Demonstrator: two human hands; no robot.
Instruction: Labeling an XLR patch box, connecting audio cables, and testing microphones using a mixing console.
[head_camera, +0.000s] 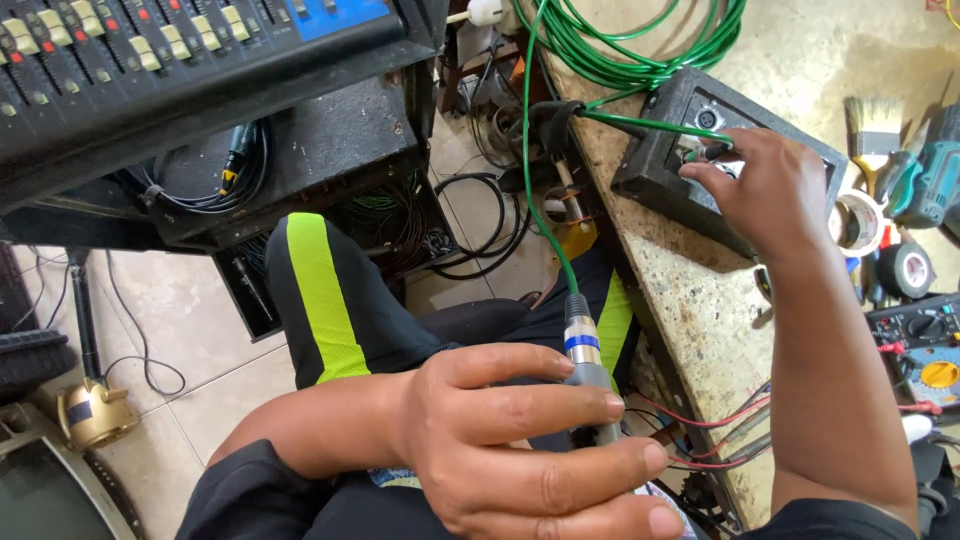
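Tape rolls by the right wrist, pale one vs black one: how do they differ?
The pale tape roll is cream with a wide open core; the black tape roll is dark with a smaller core. The pale one lies nearer the right hand; the black one lies farther right. Both rest on the workbench.

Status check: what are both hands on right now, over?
Left hand gripping grey metal cable plug on green cable. Right hand at black socket box, fingers on plugged-in connector. Nothing blocking.

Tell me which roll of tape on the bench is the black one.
The black roll of tape lies right of the pale roll of tape, nearer the multimeter, farther from the right hand.
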